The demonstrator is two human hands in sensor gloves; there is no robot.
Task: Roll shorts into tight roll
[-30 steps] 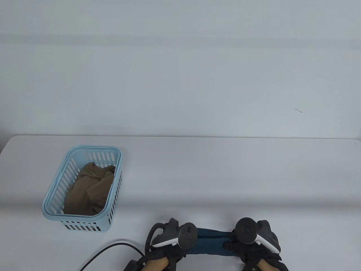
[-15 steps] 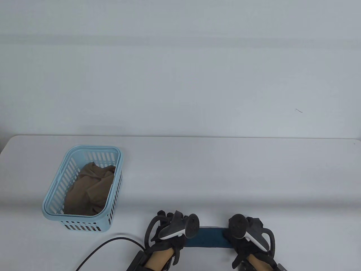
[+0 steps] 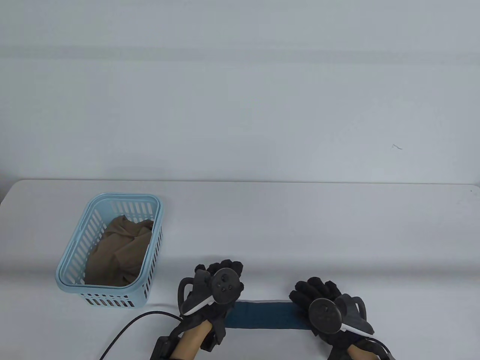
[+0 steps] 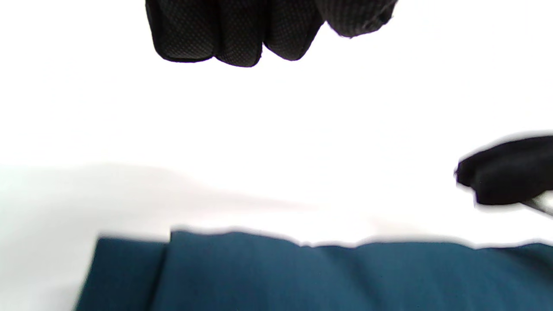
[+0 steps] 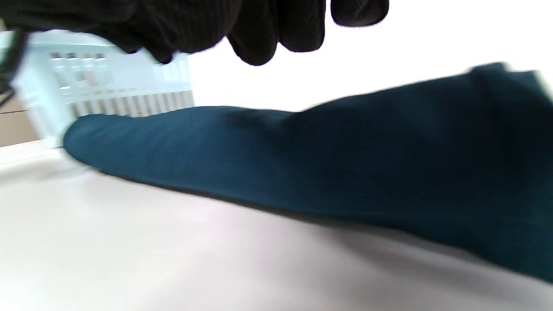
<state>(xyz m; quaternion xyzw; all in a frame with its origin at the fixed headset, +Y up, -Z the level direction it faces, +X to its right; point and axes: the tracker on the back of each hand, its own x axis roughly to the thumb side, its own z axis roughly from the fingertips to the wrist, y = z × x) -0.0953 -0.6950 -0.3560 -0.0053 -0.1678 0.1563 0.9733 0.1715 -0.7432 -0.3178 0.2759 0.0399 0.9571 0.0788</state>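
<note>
shorts (image 3: 262,315) ends hidden under both hands, basket (image 5: 108,90) blurred

Two gloved hands were counted, a left hand (image 3: 215,287) and a right hand (image 3: 324,303). One pair of teal shorts (image 3: 262,315), one blue basket (image 3: 71,258), one brown garment (image 3: 120,251), one black cable (image 3: 127,332) and one table (image 3: 300,232) were seen.

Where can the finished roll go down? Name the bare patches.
Bare table runs from the blue basket rightward to the far edge, beyond both hands. Crowded: the near edge, where the left hand, teal shorts, right hand and black cable sit.
</note>
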